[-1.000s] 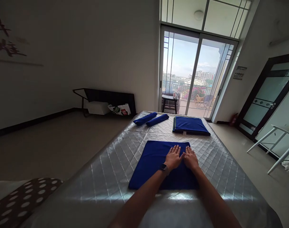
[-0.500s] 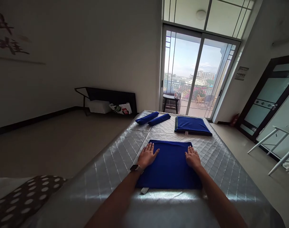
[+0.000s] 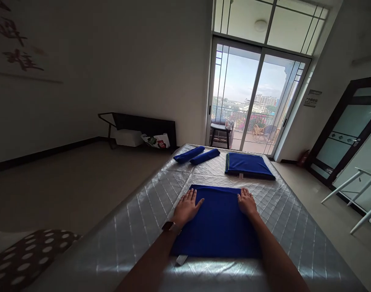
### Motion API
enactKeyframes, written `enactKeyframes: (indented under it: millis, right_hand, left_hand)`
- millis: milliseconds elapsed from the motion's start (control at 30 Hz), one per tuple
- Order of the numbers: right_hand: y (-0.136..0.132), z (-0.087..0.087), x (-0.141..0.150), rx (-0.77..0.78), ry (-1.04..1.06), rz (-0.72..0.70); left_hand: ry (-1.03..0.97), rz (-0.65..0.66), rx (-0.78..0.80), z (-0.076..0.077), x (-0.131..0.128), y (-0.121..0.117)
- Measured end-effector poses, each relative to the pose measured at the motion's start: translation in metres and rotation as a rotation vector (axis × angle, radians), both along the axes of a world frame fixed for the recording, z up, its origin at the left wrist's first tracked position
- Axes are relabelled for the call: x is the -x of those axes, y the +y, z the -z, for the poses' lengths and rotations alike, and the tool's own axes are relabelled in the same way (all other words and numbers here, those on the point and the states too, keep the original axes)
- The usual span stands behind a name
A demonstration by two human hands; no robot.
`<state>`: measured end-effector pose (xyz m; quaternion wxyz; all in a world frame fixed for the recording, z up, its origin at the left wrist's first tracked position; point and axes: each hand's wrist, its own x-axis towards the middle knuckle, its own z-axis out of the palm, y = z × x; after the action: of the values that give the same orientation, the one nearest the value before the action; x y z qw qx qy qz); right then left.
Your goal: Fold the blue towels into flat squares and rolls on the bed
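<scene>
A blue towel [image 3: 218, 221] lies flat on the silver quilted mattress [image 3: 136, 227] in front of me. My left hand [image 3: 186, 207], with a watch on its wrist, rests flat and open on the towel's left edge. On the towel's right edge my right hand [image 3: 246, 202] lies flat with fingers spread. Neither hand holds anything. A small white tag sticks out at the towel's near left corner.
Two rolled blue towels [image 3: 197, 155] and a folded stack of blue towels [image 3: 249, 165] lie at the mattress's far end. A dotted brown cushion [image 3: 27, 257] sits at the near left. Beyond are sliding glass doors [image 3: 252, 103], a dark low bench [image 3: 136, 125], and white table legs [image 3: 352, 194].
My hands, together at the towel's middle a second ago, slid apart to its left and right edges. The view has tilted slightly; the hands have barely moved in the last half second.
</scene>
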<state>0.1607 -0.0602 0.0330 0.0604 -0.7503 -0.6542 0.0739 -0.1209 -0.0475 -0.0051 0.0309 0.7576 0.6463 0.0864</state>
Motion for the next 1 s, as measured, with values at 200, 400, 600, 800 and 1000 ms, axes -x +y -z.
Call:
enactKeyframes:
  millis: [200,400,600,800,1000]
  right_hand:
    - [0.001,0.003,0.001,-0.009,0.025,-0.006]
    - [0.0,0.003,0.003,-0.038,0.055,-0.004]
    - [0.0,0.007,-0.001,-0.015,0.05,-0.028]
    - [0.003,0.01,-0.001,-0.034,0.025,-0.029]
    - [0.001,0.004,0.002,-0.021,0.06,-0.009]
  left_hand:
    - [0.091,-0.07,0.103,-0.008,0.011,0.005]
    - [0.113,0.039,-0.005,-0.021,-0.023,0.016]
    - [-0.017,0.465,-0.133,-0.012,-0.14,0.022]
    - [-0.056,0.428,-0.104,-0.002,-0.141,0.03]
    - [-0.026,0.132,-0.012,-0.004,-0.043,0.042]
